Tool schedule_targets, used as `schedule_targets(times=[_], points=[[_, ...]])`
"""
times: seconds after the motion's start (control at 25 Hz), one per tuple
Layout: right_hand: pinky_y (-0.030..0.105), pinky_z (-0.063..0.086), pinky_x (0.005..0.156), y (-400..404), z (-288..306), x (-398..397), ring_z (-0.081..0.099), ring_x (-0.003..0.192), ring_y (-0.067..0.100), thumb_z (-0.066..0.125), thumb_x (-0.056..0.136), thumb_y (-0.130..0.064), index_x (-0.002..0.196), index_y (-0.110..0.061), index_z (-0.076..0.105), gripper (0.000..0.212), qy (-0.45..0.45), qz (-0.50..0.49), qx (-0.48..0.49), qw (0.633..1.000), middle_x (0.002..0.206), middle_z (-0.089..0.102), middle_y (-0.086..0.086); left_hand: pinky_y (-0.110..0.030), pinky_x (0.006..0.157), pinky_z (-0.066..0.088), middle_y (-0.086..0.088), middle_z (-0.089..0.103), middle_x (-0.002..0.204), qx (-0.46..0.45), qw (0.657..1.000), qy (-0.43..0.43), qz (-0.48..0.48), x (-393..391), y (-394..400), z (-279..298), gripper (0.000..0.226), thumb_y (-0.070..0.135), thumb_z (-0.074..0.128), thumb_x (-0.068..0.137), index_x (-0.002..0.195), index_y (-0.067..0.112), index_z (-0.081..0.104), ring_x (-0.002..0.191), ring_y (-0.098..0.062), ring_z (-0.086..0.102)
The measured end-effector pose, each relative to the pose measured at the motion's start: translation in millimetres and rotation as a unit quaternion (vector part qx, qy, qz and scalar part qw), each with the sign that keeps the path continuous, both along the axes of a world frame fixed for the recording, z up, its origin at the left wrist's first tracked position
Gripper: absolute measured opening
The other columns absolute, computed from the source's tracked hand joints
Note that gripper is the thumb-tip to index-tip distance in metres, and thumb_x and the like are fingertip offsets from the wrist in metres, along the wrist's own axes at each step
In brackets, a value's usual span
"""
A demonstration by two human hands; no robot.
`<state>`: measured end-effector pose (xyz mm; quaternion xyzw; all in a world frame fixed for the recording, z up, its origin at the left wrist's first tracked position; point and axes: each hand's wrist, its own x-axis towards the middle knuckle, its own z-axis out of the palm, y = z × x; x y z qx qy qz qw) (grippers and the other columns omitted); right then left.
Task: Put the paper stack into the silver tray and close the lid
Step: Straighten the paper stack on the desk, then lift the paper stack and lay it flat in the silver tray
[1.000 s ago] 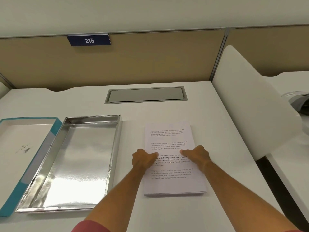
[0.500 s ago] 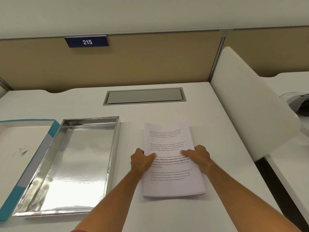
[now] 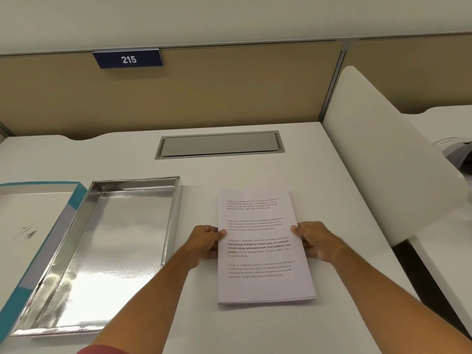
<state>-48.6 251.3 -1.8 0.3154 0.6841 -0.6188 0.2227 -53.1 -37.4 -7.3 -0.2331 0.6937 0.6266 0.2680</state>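
Observation:
A stack of printed white paper (image 3: 263, 282) lies flat on the white desk, right of centre. My left hand (image 3: 205, 242) holds its left edge, thumb on top and fingers curled at the side. My right hand (image 3: 315, 241) holds the right edge the same way. The silver tray (image 3: 107, 254) sits open to the left of the stack, nothing inside it. Its lid (image 3: 30, 226), white inside with a teal rim, lies upside down at the far left, touching the tray.
A grey cable hatch (image 3: 219, 144) is set into the desk behind the paper. A tan partition with a "215" sign (image 3: 127, 59) stands at the back. A white divider panel (image 3: 383, 159) rises along the desk's right edge.
Both hands slid outward from the top of the page to the stack's left and right edges and now grip it there. The stack stays flat on the desk.

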Motion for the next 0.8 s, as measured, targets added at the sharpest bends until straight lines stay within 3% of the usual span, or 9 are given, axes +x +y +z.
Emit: schedule_targets(times=[0.12,0.24,0.36,0.52,0.68,0.8], points=[[0.042,0.06,0.073,-3,-4,-1,0.071,0.085,0.032,0.058,0.094,-0.009,0.097,0.0,0.066,0.012,0.025,0.009,0.008,1.0,0.098,0.073,0.017,-0.031,0.057,0.059,-0.013,0.077,0.087,-0.024,0.999,0.029,-0.017,-1,1,-2,0.015,0.012,0.062,0.093,0.101,-0.001,0.064,0.073,-0.023,0.076],[0.033,0.056,0.065,-5,9,0,0.067,0.077,0.024,0.055,0.095,-0.007,0.094,-0.005,0.065,0.01,0.066,0.032,0.035,0.997,0.095,0.072,0.013,-0.028,0.059,0.059,-0.015,0.075,0.097,-0.04,0.996,0.075,-0.034,0,0,8,0.019,0.01,0.062,0.092,0.103,-0.006,0.064,0.08,-0.023,0.075],[0.033,0.055,0.065,-6,33,-5,0.068,0.079,0.022,0.054,0.094,-0.005,0.098,-0.009,0.064,0.011,0.129,0.025,0.038,0.991,0.095,0.072,0.009,-0.033,0.067,0.061,-0.018,0.073,0.102,-0.036,0.989,0.142,-0.025,-2,-5,30,0.019,0.008,0.064,0.091,0.105,-0.005,0.063,0.091,-0.028,0.073],[0.043,0.059,0.079,-8,67,-9,0.069,0.089,0.028,0.056,0.093,-0.001,0.107,-0.007,0.061,0.017,0.241,0.02,0.032,0.97,0.101,0.07,0.015,-0.041,0.08,0.061,-0.012,0.073,0.1,-0.061,0.964,0.258,-0.017,-3,-13,68,0.017,0.011,0.069,0.087,0.102,0.005,0.064,0.094,-0.027,0.072],[0.03,0.054,0.073,-9,84,-3,0.066,0.09,0.024,0.058,0.09,0.003,0.101,-0.006,0.061,0.014,0.335,0.041,0.026,0.941,0.102,0.069,0.014,-0.03,0.077,0.059,-0.001,0.072,0.092,-0.124,0.925,0.359,-0.008,2,-16,94,0.011,0.011,0.071,0.085,0.091,0.018,0.065,0.086,-0.018,0.068],[0.027,0.054,0.077,-8,82,5,0.066,0.094,0.025,0.057,0.09,0.006,0.1,-0.003,0.06,0.014,0.351,0.053,0.026,0.935,0.104,0.07,0.017,-0.026,0.077,0.057,0.0,0.072,0.094,-0.146,0.919,0.367,-0.017,7,-18,92,0.015,0.01,0.072,0.084,0.098,0.01,0.065,0.088,-0.016,0.069]])
